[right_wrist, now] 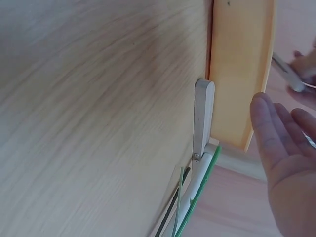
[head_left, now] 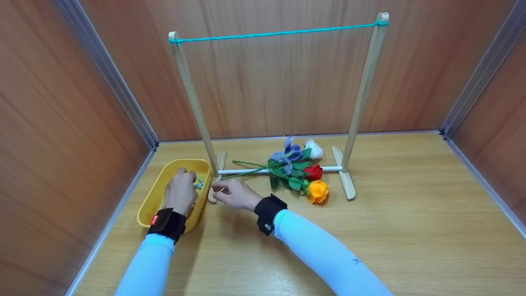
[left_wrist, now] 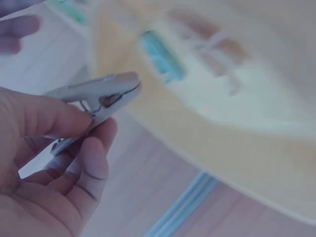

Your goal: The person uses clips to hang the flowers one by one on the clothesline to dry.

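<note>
Over the yellow bin [head_left: 153, 196], my left hand [head_left: 180, 191] pinches a pale grey clothespin [left_wrist: 111, 94] between thumb and fingers. Its jaws point away from the palm, as the left wrist view shows. A blurred turquoise clothespin [left_wrist: 162, 55] and a brownish one [left_wrist: 207, 39] lie inside the bin. My right hand [head_left: 236, 193] hovers beside the bin's right edge, near the rack's left foot, holding nothing. In the right wrist view its fingers [right_wrist: 269, 123] are extended. Green flower stems [right_wrist: 200, 192] lie close to that hand, across the rack's white bottom bar [head_left: 246, 171].
A wooden rack with left post [head_left: 193, 94] and right post [head_left: 365, 94] carries a turquoise cord [head_left: 271, 34] across its top. Blue-purple [head_left: 289, 152], white [head_left: 314, 150], red [head_left: 313, 172] and orange [head_left: 318, 191] artificial flowers lie at its base. Wooden panels [head_left: 271, 90] enclose the table.
</note>
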`<state>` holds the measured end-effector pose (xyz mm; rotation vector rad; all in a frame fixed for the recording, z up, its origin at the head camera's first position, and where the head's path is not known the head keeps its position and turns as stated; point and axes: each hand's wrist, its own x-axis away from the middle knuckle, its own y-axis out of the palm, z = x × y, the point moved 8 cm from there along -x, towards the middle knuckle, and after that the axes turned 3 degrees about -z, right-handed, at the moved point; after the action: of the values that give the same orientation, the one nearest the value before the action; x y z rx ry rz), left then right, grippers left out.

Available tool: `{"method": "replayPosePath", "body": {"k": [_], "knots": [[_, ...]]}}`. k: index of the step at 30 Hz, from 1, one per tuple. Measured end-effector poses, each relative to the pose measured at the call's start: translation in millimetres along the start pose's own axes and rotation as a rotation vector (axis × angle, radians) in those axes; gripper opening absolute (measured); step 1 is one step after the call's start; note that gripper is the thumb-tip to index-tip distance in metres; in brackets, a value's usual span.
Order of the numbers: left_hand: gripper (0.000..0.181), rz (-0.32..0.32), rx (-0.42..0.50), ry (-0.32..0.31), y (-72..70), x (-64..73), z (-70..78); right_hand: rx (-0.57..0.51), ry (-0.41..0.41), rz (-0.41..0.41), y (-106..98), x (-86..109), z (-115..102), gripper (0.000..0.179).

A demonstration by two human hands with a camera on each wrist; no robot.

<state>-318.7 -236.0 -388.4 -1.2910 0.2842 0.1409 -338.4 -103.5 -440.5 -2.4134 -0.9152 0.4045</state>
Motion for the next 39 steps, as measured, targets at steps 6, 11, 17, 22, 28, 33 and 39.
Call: {"method": "replayPosePath", "body": {"k": [6, 11, 17, 22, 28, 33, 39], "knots": [[0.01, 0.072, 0.101, 0.039, -15.1, -0.7, 27.5, -0.03, -0.04, 0.036, -16, 4.6, 3, 0.037], [0.008, 0.083, 0.221, 0.053, -16.0, -1.6, 47.0, -0.078, -0.078, 0.071, -32, 13.8, 2, 0.038], [0.007, 0.133, 0.341, 0.123, -14.4, -0.5, 68.2, -0.09, -0.128, 0.093, -51, 28.6, 5, 0.04], [0.011, 0.172, 0.417, 0.185, -6.6, 3.5, 80.8, -0.088, -0.143, 0.065, -59, 41.5, 10, 0.04], [0.013, 0.167, 0.508, 0.193, 6.4, 9.3, 93.9, -0.163, -0.17, 0.034, -62, 58.6, 17, 0.032], [0.013, 0.178, 0.588, 0.21, 11.5, 12.1, 105.9, -0.249, -0.171, 0.001, -63, 72.9, 22, 0.023], [0.012, 0.113, 0.711, 0.171, 23.1, 14.0, 113.9, -0.281, -0.127, 0.025, -69, 88.9, 30, 0.028]]}}
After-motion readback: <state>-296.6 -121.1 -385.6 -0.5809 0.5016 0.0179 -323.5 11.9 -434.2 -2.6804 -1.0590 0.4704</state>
